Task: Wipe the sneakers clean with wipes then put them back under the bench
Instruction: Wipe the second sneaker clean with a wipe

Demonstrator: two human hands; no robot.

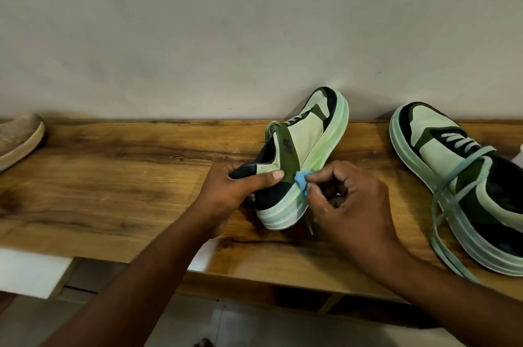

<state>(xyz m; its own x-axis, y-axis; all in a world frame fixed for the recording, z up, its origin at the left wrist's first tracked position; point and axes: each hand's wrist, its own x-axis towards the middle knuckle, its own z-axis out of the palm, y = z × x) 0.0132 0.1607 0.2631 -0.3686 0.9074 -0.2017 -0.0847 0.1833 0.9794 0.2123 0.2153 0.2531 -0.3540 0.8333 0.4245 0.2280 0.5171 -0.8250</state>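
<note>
A light-green, olive and black sneaker (307,137) lies tilted on its side on the wooden bench (127,176), toe toward the wall. My left hand (237,188) grips its heel, thumb across the side. My right hand (348,199) pinches a small blue wipe (301,180) against the pale-green sole edge near the heel. The matching second sneaker (464,182) stands upright on the bench at the right, its long laces trailing loose toward the front edge.
A brown suede shoe (18,137) sits at the bench's far left. A plain grey wall (254,35) rises right behind the bench. Below the front edge are a white panel (31,271) and the tiled floor (215,324).
</note>
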